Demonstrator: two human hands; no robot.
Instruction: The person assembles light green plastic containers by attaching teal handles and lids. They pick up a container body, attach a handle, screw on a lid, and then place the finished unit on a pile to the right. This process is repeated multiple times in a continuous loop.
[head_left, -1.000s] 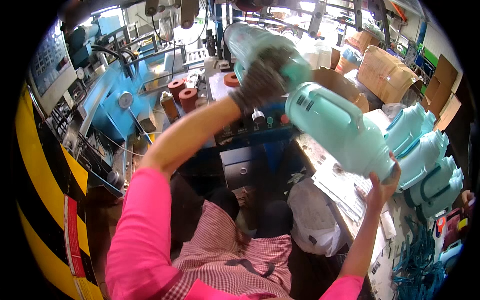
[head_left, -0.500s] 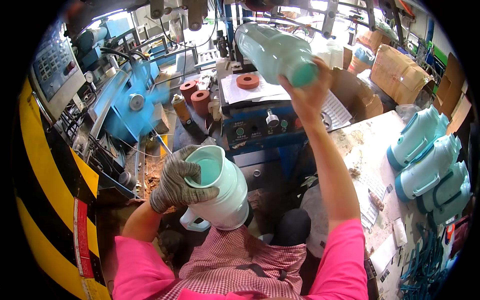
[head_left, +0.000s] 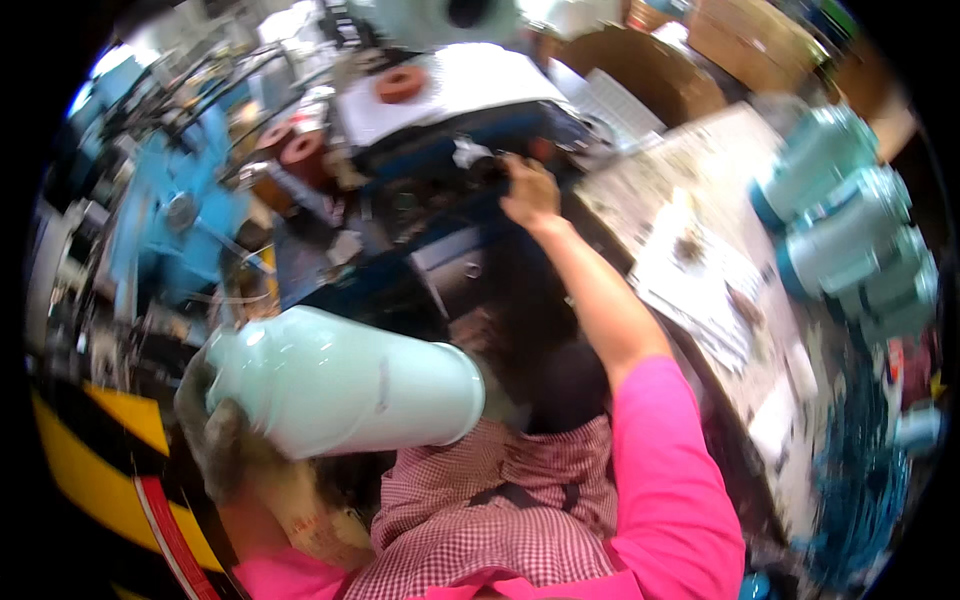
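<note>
My left hand (head_left: 220, 430), in a grey knit glove, is closed around the mouth end of a pale green plastic jug (head_left: 360, 385). The jug lies tilted on its side above my lap, its base toward the right. My bare right hand (head_left: 530, 192) reaches to the front of a dark control panel (head_left: 420, 190), fingertips at the panel beside a silver knob (head_left: 468, 153). Nothing shows in that hand, though motion blurs its fingers. Another pale green jug (head_left: 415, 20) is at the machine's top, cut off by the picture's upper edge.
An orange-red ring (head_left: 400, 84) lies on white paper (head_left: 470, 85) over the machine. Several pale green jugs (head_left: 850, 235) stand on the right-hand worktable (head_left: 640, 195), with papers and teal straps (head_left: 860, 480). A blue machine part (head_left: 180, 210) and striped barrier (head_left: 90, 480) are left.
My right hand has let go of the raised jug, now at the machine, and come down to the panel. My left hand has tipped its jug from upright onto its side. The view has shifted.
</note>
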